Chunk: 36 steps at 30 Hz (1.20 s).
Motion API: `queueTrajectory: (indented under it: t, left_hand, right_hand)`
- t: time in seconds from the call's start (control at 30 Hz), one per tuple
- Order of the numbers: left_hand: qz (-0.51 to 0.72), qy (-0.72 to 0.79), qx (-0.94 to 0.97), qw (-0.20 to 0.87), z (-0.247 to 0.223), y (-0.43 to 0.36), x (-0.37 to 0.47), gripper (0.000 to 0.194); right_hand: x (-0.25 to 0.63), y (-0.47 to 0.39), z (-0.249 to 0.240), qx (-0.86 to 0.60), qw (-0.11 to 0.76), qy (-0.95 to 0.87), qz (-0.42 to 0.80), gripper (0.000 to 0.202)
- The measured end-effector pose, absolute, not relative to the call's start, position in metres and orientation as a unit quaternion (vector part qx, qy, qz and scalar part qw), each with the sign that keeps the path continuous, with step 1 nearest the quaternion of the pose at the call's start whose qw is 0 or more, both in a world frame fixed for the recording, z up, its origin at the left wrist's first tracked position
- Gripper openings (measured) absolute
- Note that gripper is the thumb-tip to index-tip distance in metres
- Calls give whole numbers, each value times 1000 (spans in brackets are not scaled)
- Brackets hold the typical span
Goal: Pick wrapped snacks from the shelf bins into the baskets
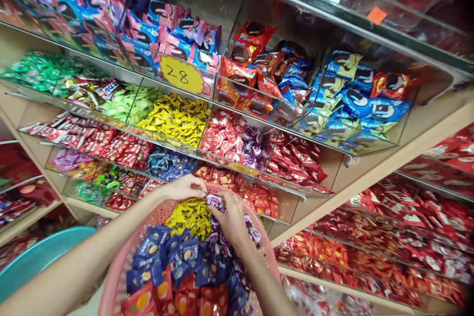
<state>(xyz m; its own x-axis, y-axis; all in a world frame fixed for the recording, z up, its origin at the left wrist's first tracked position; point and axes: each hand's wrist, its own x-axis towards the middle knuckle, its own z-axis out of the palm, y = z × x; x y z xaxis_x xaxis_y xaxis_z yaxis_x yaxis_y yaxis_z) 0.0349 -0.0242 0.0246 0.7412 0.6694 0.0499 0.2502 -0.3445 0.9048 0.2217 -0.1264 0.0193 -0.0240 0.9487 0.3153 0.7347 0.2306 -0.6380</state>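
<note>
A pink plastic basket [115, 266] holds wrapped sweets sorted in patches. Yellow packets [190, 217] lie at its far side, dark blue packets [181, 254] in the middle and red packets [185, 301] nearest me. Purple-and-white wrapped candies [254, 234] fill the right side. My left hand [187, 187] is at the basket's far rim with its fingers curled together; whatever is between them is hidden. Over the purple pile, my right hand [231, 215] has its fingers closed around a purple-and-white candy [214, 201].
Glass-fronted shelves [237, 155] stand right behind the basket, divided into bins of sweets. A yellow tag [181, 75] reading 28 hangs on the upper shelf. A teal tub [44, 252] sits at lower left. More shelves of red packets [407, 227] run along the right.
</note>
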Motion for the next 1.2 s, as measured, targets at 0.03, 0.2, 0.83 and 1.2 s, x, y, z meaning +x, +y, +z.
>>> queueTrajectory:
  t: [0.03,0.2,0.83,1.2]
  left_hand:
    - [212,289,791,496,23,-23,35,31]
    - [212,285,789,502,19,-20,34,24]
    - [210,289,804,475,27,-20,35,37]
    - [180,307,815,457,31,-21,35,41]
  right_hand:
    - [221,-126,18,-599,360,-698,158,23]
    - [219,-120,10,-588,404,-661,232,23]
    - [269,-132,25,-569,461,-522,437,34]
    - [330,-229,4,-676,308,-637,206,23]
